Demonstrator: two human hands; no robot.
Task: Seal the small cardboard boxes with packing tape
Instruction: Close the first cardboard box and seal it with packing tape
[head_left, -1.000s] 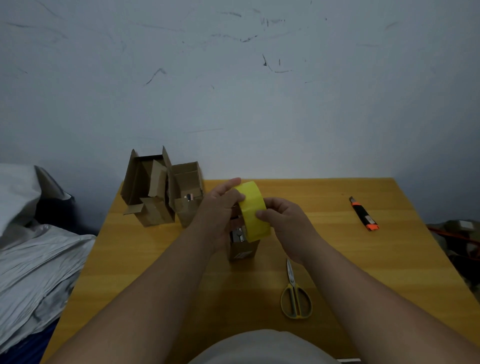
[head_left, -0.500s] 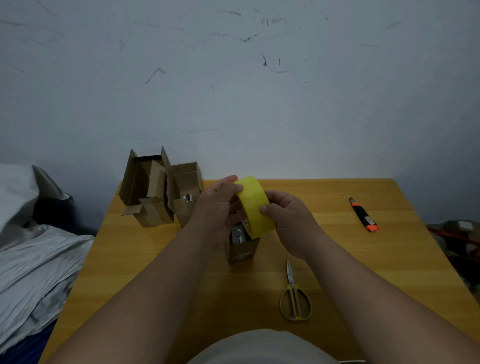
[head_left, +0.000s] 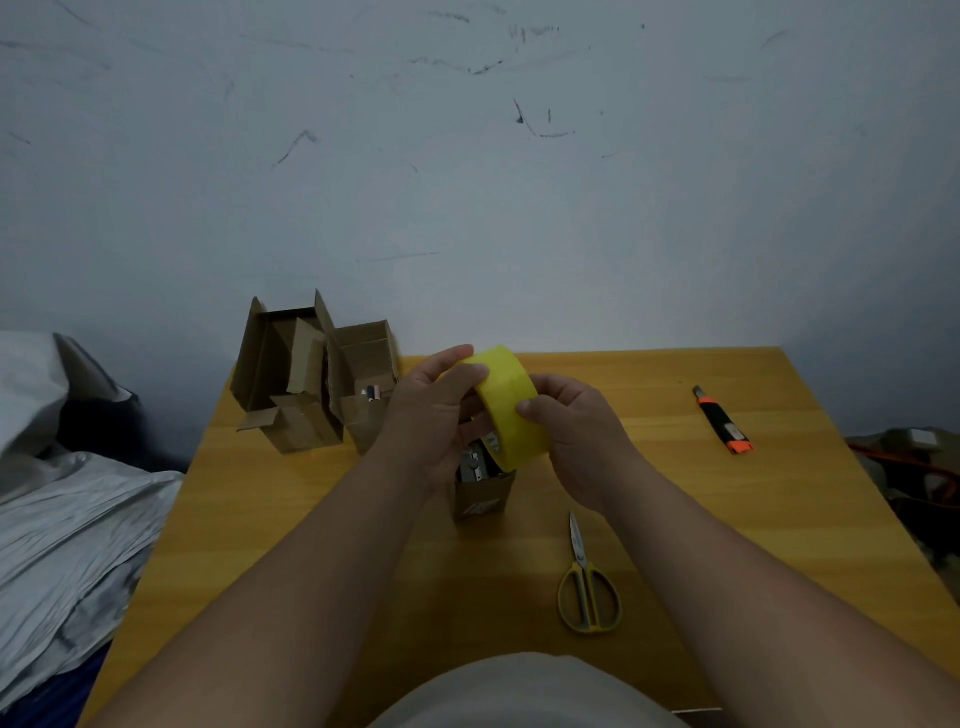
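A yellow roll of packing tape (head_left: 511, 402) is held above the table between both hands. My left hand (head_left: 431, 415) grips its left side, thumb and fingers curled over the rim. My right hand (head_left: 576, 431) holds the right side with the thumb pressed on the yellow face. Directly under the roll stands a small open cardboard box (head_left: 480, 496) with metal items inside, partly hidden by the hands. Two more open cardboard boxes (head_left: 291, 379) (head_left: 366, 384) stand at the table's back left, flaps up.
Yellow-handled scissors (head_left: 587, 587) lie on the wooden table (head_left: 727, 519) near my right forearm. A black and orange utility knife (head_left: 722, 421) lies at the back right. Grey wall behind; crumpled grey bags (head_left: 67, 530) lie off the table's left edge.
The roll has been lifted slightly and turned between the hands; the left thumb has shifted over its upper rim. Boxes, scissors and knife have not moved.
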